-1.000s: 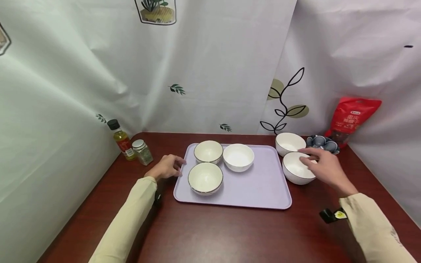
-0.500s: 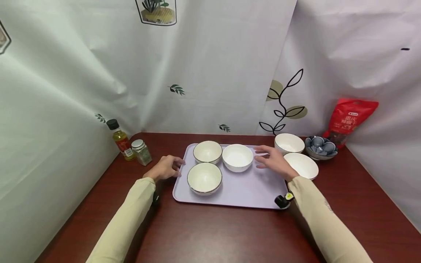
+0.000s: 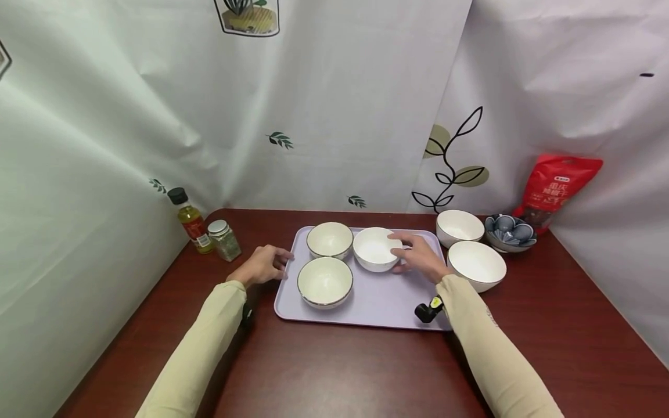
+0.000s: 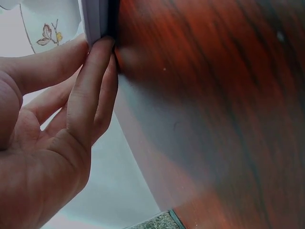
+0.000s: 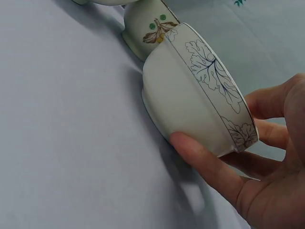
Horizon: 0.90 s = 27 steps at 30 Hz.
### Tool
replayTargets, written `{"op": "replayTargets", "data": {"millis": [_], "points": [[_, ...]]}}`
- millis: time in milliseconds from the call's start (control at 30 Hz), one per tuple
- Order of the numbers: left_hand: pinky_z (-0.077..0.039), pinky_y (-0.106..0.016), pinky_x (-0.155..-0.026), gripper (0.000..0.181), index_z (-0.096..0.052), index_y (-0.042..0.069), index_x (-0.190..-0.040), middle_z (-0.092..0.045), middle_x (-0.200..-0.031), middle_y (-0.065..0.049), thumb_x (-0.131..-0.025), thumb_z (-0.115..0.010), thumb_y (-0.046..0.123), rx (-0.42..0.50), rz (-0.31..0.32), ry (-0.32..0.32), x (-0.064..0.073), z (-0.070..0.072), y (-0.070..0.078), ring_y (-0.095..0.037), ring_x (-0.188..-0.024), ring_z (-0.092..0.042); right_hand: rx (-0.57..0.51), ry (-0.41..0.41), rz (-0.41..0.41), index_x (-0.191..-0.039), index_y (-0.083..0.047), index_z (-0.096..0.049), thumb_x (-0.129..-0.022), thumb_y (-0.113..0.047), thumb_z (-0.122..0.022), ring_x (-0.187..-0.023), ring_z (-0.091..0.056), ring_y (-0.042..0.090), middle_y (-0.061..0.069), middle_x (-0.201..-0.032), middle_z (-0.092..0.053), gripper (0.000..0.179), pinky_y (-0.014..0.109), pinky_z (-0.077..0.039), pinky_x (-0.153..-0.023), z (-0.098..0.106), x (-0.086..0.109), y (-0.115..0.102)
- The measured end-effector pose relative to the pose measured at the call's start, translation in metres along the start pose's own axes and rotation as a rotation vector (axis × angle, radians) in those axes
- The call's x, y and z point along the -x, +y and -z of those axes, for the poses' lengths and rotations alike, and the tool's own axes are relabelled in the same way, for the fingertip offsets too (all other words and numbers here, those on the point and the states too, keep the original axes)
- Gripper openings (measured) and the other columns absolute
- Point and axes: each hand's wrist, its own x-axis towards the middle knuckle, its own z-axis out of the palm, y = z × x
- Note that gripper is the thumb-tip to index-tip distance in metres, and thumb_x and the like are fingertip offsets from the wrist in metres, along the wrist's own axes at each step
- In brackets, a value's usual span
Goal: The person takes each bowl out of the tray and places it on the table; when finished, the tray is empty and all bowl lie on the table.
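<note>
A lavender tray (image 3: 366, 309) lies on the table with three bowls on it. At its left rim, my left hand (image 3: 263, 266) pinches the edge between thumb and fingers, as the left wrist view shows. My right hand (image 3: 420, 256) grips the right side of a white bowl (image 3: 373, 248). In the right wrist view this bowl (image 5: 176, 90) has a leaf-patterned band, the thumb low on its wall and the fingers partly hidden behind the rim. To its left are a cream bowl (image 3: 330, 239) at the back and another cream bowl (image 3: 325, 283) in front.
Right of the tray stand two white bowls, one at the back (image 3: 460, 226) and one in front (image 3: 478, 264). Beside them are a dark bowl of blue-grey spoons (image 3: 509, 232) and a red packet (image 3: 559, 188). An oil bottle (image 3: 193, 223) and a spice jar (image 3: 225, 241) stand at left.
My right hand has moved left from the white bowls beside the tray to the white bowl on it and taken hold of its side. My left hand has stayed at the tray's rim.
</note>
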Motion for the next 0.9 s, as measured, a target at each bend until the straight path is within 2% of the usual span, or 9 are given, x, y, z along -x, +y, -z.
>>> {"op": "replayTargets", "data": {"millis": [233,400,533,700,900], "points": [[-0.058,-0.028,-0.073,0.048,-0.069,-0.002,-0.123,-0.073,-0.108,-0.02,-0.076,-0.081,-0.005,0.006,0.0,0.006,0.001,0.001,-0.001,-0.02,-0.088,-0.071,-0.097,0.014,-0.011,-0.149,0.001,-0.044,-0.094,0.002,-0.053,-0.09,-0.069,0.021,0.025,-0.158,-0.033,0.056,0.043,-0.063,-0.076,-0.003,0.001,0.002],[-0.057,-0.027,-0.073,0.048,-0.069,0.0,-0.123,-0.072,-0.109,-0.019,-0.077,-0.08,-0.003,0.002,0.016,-0.006,0.001,0.0,0.001,-0.018,-0.088,-0.069,-0.125,0.026,-0.015,-0.149,0.003,-0.043,-0.09,0.007,-0.052,-0.08,-0.071,0.02,0.027,-0.157,-0.035,0.06,0.043,-0.063,-0.073,-0.001,0.008,0.004],[-0.058,-0.028,-0.074,0.048,-0.069,-0.002,-0.123,-0.072,-0.108,-0.019,-0.076,-0.081,-0.004,0.001,0.016,-0.012,0.0,0.001,0.001,-0.019,-0.088,-0.07,-0.146,0.01,0.013,-0.149,0.005,-0.042,-0.088,0.009,-0.051,-0.082,-0.072,0.021,0.031,-0.155,-0.036,0.061,0.044,-0.063,-0.073,0.0,0.016,-0.001],[-0.059,-0.029,-0.077,0.048,-0.068,-0.002,-0.124,-0.072,-0.11,-0.02,-0.077,-0.081,-0.004,0.001,0.01,-0.012,-0.002,0.003,0.0,-0.021,-0.09,-0.071,-0.161,-0.003,0.056,-0.148,0.006,-0.043,-0.088,0.011,-0.053,-0.091,-0.068,0.018,0.026,-0.158,-0.033,0.061,0.045,-0.062,-0.074,0.008,0.032,-0.017],[-0.058,-0.028,-0.074,0.048,-0.068,-0.002,-0.124,-0.072,-0.108,-0.019,-0.077,-0.081,-0.004,0.004,0.009,-0.012,-0.002,0.0,-0.001,-0.019,-0.089,-0.07,-0.055,-0.013,0.057,-0.148,0.001,-0.045,-0.091,0.005,-0.057,-0.106,-0.064,0.024,0.02,-0.16,-0.03,0.059,0.045,-0.062,-0.075,0.024,0.066,-0.037]]}}
